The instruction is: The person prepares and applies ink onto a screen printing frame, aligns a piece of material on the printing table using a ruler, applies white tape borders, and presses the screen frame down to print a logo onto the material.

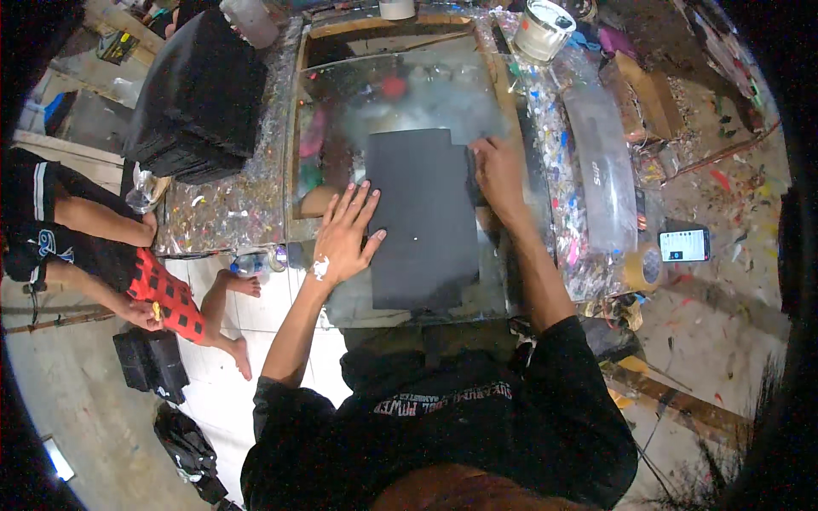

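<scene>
Dark grey flat sheets (pixel 415 204) lie on a glass-topped table (pixel 349 302) in front of me, with a stepped upper right corner that suggests overlapping pieces. My left hand (pixel 345 234) rests flat along their left edge, fingers spread and fingertips on the dark surface. A white smear marks that hand near the wrist. At the upper right step, my right hand (pixel 501 175) is closed, its fingertips pinched together beside the sheet edge. What those fingers hold, if anything, is too small to make out.
A tall black stack (pixel 200 98) stands at the left on the paint-spattered bench. A white-filled tub (pixel 544 32), a clear plastic strip (pixel 601 170), a tape roll (pixel 642 266) and a phone (pixel 684 245) lie to the right. Another person (pixel 85 247) sits at the left.
</scene>
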`<state>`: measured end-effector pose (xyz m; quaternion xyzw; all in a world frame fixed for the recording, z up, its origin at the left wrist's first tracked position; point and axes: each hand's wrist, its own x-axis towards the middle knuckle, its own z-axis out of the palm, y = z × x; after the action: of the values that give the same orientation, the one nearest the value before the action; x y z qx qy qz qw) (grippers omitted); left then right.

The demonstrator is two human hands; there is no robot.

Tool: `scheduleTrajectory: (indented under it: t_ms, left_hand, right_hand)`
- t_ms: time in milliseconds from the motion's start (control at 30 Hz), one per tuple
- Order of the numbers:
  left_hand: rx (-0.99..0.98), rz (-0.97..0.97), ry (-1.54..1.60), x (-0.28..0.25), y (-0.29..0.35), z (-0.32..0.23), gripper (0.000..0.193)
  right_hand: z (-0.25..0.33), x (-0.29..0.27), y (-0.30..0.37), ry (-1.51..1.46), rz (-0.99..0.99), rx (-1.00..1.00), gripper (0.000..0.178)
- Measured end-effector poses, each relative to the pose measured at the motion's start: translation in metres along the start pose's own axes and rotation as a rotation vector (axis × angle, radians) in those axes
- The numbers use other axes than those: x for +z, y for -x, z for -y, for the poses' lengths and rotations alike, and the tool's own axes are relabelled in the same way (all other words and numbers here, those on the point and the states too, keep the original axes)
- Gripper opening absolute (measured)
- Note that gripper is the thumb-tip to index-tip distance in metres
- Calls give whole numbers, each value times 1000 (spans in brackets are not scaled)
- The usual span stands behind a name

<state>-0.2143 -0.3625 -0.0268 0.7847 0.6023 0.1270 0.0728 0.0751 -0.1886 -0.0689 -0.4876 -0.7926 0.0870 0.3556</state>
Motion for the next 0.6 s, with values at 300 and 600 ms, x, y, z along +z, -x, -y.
scheduleTrajectory:
  t_ms: [300,600]
  left_hand:
    - [1,-10,0,1,-1,0,68]
    - [11,-25,19,-1,0,-1,68]
  right_hand:
    - [-1,0,0,115,117,62,17]
    - [8,-6,4,163,16,-76,20]
